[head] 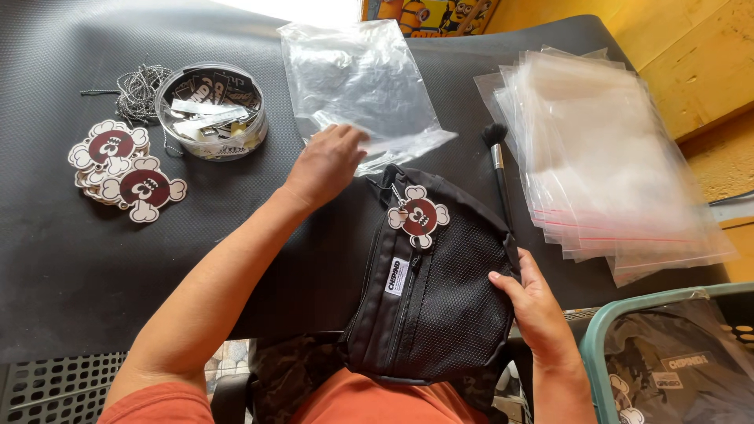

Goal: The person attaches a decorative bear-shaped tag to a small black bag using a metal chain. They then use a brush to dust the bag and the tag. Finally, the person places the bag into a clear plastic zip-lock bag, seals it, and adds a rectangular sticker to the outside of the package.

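A black pouch bag (440, 298) with a mesh front lies at the near edge of the black mat (63, 259). A white and dark red cartoon tag (419, 216) hangs from its top. My right hand (534, 306) grips the bag's right side. My left hand (330, 161) reaches forward and pinches the near edge of a clear plastic bag (357, 78) that lies flat on the mat beyond the pouch.
A stack of clear zip bags (605, 157) lies at the right. A black brush (499, 169) sits beside it. At the left are several cartoon tags (126, 169), a round clear tub (212, 110) of cards and ball chains (141, 90). A teal basket (675, 353) holds packed bags.
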